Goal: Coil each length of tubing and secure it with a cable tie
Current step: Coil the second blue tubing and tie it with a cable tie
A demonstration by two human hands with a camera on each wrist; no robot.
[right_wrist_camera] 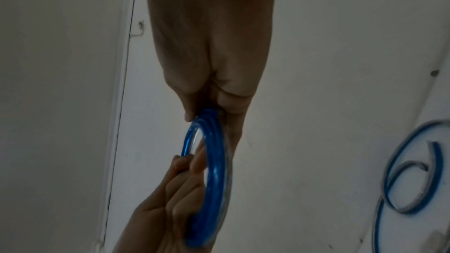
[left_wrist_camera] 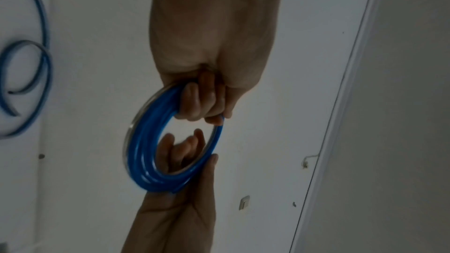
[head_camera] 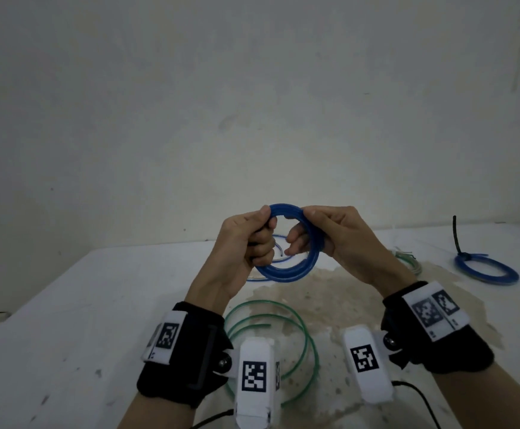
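— Head view is showing the blue tubing coil (head_camera: pixel 286 267) held up above the desk (head_camera: pixel 66 305), the left hand (head_camera: pixel 246 243) and right hand (head_camera: pixel 339 239) both curling their fingers (left_wrist_camera: pixel 194 101) round it.

— No cable tie is binding it, so I'm guessing the springy loops are waiting to unwind if either grip is loosening while one hand is reaching away.
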